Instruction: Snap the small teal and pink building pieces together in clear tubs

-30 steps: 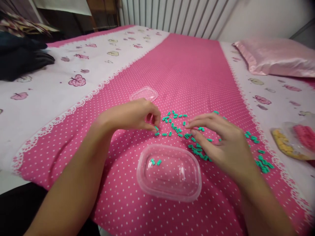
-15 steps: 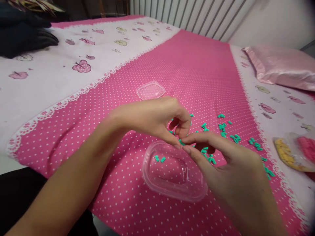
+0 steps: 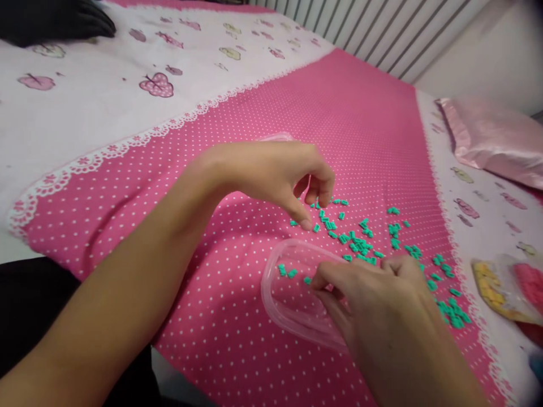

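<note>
My right hand (image 3: 377, 299) pinches a small green plastic piece (image 3: 307, 280) between thumb and index finger, low over the clear plastic container (image 3: 271, 299). Two green clusters (image 3: 282, 270) lie inside it, near its left end. My left hand (image 3: 288, 172) hovers beyond the container, thumb and fingers apart, with no piece visible between them. Just under its fingertips are several loose green pieces (image 3: 328, 224). More of them (image 3: 360, 246) spread to the right, partly hidden behind my right hand.
A clear lid (image 3: 275, 137) lies behind my left hand, mostly covered by it. At the right are plastic bags with yellow pieces (image 3: 490, 282) and pink pieces (image 3: 530, 282). A pink pillow (image 3: 496, 138) rests at the far right, and a black glove-like item (image 3: 63, 22) at the far left.
My hands, together at one green piece before, are now apart. The right hand has carried the piece down over the container; the left has let go and opened. The view has shifted slightly.
</note>
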{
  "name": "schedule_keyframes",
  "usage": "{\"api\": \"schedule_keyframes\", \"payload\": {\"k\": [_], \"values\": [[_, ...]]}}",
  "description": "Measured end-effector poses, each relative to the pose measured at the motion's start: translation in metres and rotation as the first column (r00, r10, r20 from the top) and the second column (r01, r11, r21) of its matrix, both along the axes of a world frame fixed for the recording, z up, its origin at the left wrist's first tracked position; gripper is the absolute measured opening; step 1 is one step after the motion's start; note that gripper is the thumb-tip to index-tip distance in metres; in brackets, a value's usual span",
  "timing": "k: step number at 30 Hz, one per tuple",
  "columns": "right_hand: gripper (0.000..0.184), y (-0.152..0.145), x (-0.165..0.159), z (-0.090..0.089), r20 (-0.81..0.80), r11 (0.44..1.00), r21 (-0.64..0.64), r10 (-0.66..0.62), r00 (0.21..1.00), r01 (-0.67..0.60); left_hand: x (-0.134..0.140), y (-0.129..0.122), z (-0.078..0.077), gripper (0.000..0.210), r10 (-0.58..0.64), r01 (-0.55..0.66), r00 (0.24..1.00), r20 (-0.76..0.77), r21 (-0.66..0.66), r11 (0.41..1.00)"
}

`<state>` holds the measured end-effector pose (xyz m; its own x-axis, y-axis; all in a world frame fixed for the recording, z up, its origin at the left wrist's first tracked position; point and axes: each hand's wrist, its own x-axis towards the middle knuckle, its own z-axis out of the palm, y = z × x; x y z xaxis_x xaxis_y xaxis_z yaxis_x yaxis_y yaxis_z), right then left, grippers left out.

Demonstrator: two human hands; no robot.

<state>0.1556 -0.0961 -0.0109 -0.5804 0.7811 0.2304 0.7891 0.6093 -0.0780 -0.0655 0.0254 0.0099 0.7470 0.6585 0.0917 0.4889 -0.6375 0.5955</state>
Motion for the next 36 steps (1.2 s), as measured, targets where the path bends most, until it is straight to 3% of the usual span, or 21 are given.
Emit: {"api": "schedule_keyframes", "payload": {"k": [4, 14, 24, 29, 36], "values": [[0.027, 0.000, -0.006, -0.007, 0.053, 0.999, -0.050, 0.011, 0.999, -0.008, 0.003, 0.000, 0.000, 0.031, 0.022, -0.022, 1.000, -0.010, -0.009, 1.000], [0.029, 0.002, -0.008, -0.012, 0.117, 1.000, -0.014, -0.008, 0.993, 0.010, 0.003, 0.001, -0.002, 0.033, 0.051, -0.050, 0.994, -0.093, 0.017, 0.999], [0.029, 0.002, -0.010, -0.018, 0.172, 0.994, 0.086, -0.082, 0.982, 0.068, 0.002, -0.002, 0.002, 0.030, -0.018, 0.019, 1.000, -0.007, 0.095, 0.995], [0.023, 0.005, -0.013, -0.016, 0.174, 0.994, 0.089, -0.078, 0.982, 0.063, 0.002, -0.004, 0.003, 0.024, -0.062, 0.062, 0.998, -0.012, 0.042, 0.997], [0.028, 0.005, -0.014, -0.013, 0.133, 0.995, 0.089, -0.056, 0.989, 0.045, -0.001, -0.008, 0.005, 0.012, -0.136, 0.129, 0.989, -0.051, -0.118, 0.985]]}}
